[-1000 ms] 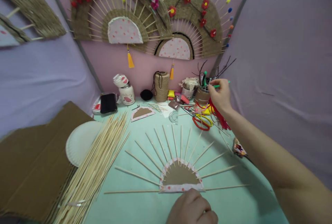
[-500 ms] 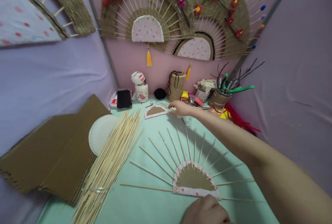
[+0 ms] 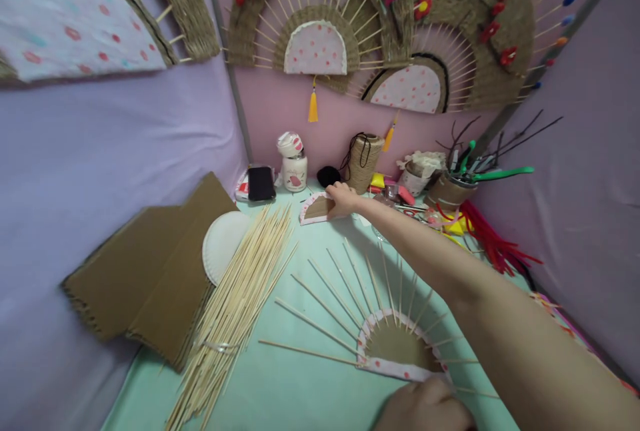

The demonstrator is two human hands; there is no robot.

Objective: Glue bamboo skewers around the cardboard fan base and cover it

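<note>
My right hand (image 3: 343,199) reaches far across the table, its fingers closed over the right part of a small cardboard half-circle (image 3: 315,209) with a pink-spotted white border. Nearer to me lies a larger cardboard half-circle (image 3: 400,344) with a similar border and thin wooden sticks fanning outward from its curved edge. My left hand (image 3: 427,408) rests curled at its straight lower edge; its fingertips are hidden. My right forearm covers some sticks on the right side of the fan.
Left of the fan lie a bundle of sticks (image 3: 240,304), a white round plate (image 3: 223,241) and cardboard (image 3: 155,264). A white jar (image 3: 295,173), twine spool (image 3: 364,164) and tool holder (image 3: 450,191) stand at the back. Finished fans hang on the wall.
The camera view has shifted, so the scene sits further right. My right hand has moved from the right edge of the small half-circle onto it. My left hand remains at the fan's lower edge.
</note>
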